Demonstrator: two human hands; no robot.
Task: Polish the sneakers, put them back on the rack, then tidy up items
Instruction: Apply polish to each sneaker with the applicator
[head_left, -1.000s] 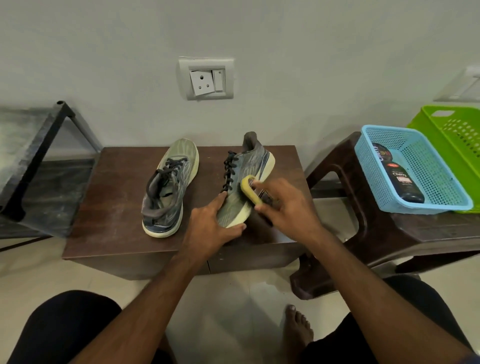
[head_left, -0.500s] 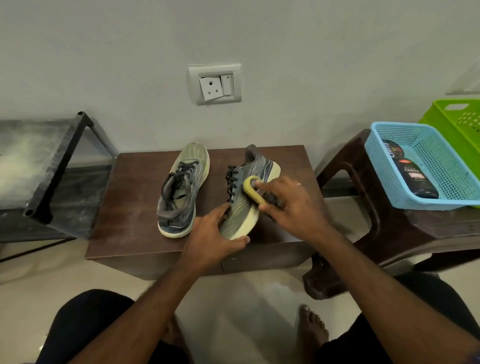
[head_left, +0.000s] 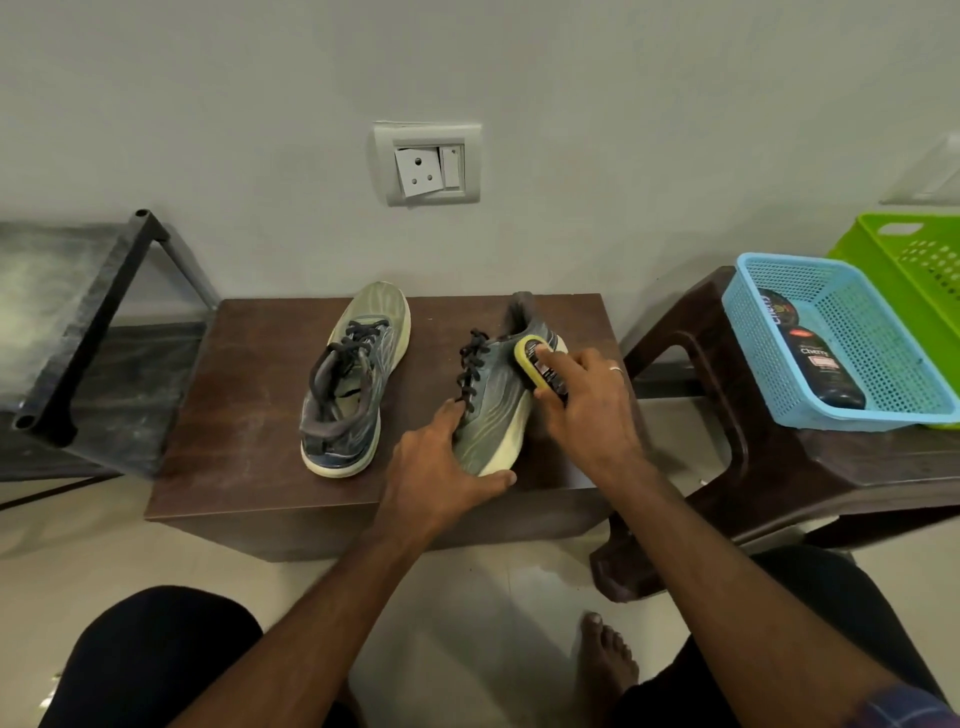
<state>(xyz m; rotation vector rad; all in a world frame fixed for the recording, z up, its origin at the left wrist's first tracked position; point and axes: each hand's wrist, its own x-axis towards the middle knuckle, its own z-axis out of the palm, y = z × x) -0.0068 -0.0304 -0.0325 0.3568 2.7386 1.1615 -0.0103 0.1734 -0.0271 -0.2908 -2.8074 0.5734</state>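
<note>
Brown table (head_left: 249, 467) holds both sneakers, where the left hand (head_left: 441, 478) clasps the right sneaker's (head_left: 493, 410) toe and the right hand (head_left: 587, 405) grips a polish sponge (head_left: 530, 358) against its side; loosening either grip could skid the shoe off.

Both arms reach forward; the left hand (head_left: 441, 467) lies spread and cupped, the right hand (head_left: 587, 400) curled in a grip.

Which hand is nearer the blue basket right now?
Right. The right hand works the sponge applicator on the sneaker, closer to the blue basket; the left hand grips the sneaker's toe, farther away.
</note>
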